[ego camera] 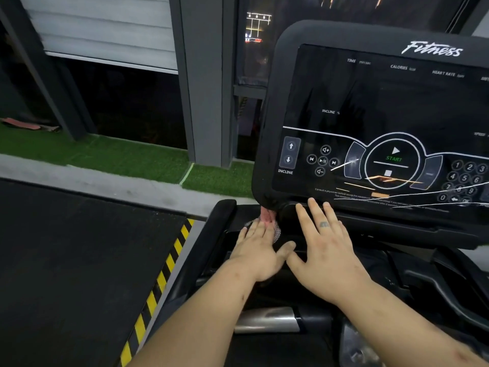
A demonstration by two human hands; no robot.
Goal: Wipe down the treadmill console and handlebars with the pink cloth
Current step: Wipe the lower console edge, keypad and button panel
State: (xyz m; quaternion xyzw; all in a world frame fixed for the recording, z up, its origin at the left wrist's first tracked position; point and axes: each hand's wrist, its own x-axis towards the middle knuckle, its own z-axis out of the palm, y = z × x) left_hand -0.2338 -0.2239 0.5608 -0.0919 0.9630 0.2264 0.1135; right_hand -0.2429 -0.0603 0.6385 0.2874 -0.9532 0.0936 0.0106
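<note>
Two flat hands: I see my left hand point(258, 251) pressing the pink cloth point(268, 221) with straight fingers beneath the console point(370, 107) corner; my right hand point(326, 251), fingers spread, holds nothing beside it.

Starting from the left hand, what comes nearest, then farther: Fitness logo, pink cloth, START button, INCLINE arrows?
Head view, from the left hand:
1. pink cloth, under its fingertips
2. INCLINE arrows, left side of the console
3. START button, console middle
4. Fitness logo, top right
</note>
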